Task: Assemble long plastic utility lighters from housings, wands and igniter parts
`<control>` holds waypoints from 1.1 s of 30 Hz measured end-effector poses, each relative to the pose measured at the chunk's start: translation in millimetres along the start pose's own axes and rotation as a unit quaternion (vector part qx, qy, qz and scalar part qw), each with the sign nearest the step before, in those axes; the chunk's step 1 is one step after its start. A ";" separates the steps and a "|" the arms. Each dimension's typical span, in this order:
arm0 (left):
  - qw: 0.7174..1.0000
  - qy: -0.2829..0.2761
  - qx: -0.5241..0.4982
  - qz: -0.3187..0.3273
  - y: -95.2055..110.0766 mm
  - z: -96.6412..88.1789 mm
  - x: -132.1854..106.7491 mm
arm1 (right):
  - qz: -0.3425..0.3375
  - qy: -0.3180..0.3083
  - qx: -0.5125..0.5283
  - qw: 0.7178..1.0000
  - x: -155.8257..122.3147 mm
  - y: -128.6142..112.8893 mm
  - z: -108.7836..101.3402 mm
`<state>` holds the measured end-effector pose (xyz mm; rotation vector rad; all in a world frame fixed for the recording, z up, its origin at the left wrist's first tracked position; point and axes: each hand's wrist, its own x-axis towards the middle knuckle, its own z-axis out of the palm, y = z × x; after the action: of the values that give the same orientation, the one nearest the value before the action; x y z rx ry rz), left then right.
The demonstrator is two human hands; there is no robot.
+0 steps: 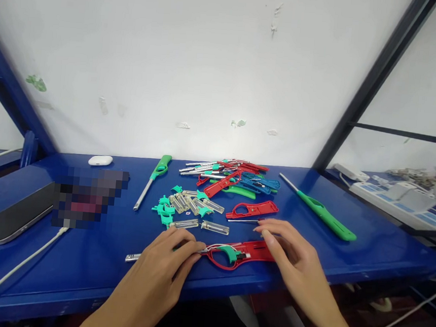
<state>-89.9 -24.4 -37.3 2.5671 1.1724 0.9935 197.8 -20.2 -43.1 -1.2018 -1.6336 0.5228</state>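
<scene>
On the near part of the table lies a red lighter half-shell [261, 251] with a green trigger [230, 254] and thin white wires. My left hand [165, 263] is closed, pinching the lighter's neck where wires meet the silver tube [132, 258]; most of that tube is under the hand. My right hand [294, 254] is over the shell's handle end, its curled fingertips at the end of a thin metal rod [241, 221]. The grip on the rod is partly hidden. Beyond it sits another red half-shell [258, 208].
Clear fuel tanks [215, 228] and green triggers [165, 211] lie mid-table. Red and blue shells [256, 181] with silver tubes are piled behind. Green lighters flank them, left [155, 178] and right [325, 217]. A phone [11, 211], cables and a white case [100, 160] occupy the left.
</scene>
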 end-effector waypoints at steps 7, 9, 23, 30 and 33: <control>1.000 0.003 0.006 0.001 -0.5 1.1 -0.7 | -0.010 -0.005 -0.031 0.999 1.4 -2.3 0.4; 1.000 0.002 0.007 0.000 0.1 0.7 -0.9 | -0.014 -0.005 -0.041 0.999 1.1 -3.8 0.3; 1.000 0.002 0.006 0.004 -0.4 1.4 -0.3 | -0.016 -0.019 -0.042 0.999 0.0 -3.5 -0.2; 1.000 0.002 0.002 0.002 1.2 0.7 0.3 | -0.020 -0.021 -0.046 0.999 0.6 -3.2 0.4; 1.000 -0.001 0.004 -0.002 1.1 0.8 -0.6 | -0.027 -0.014 -0.050 0.998 0.4 -2.2 1.3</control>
<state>-88.9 -25.4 -37.8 2.5708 1.1812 0.9866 195.6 -20.5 -41.8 -1.2247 -1.7291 0.4302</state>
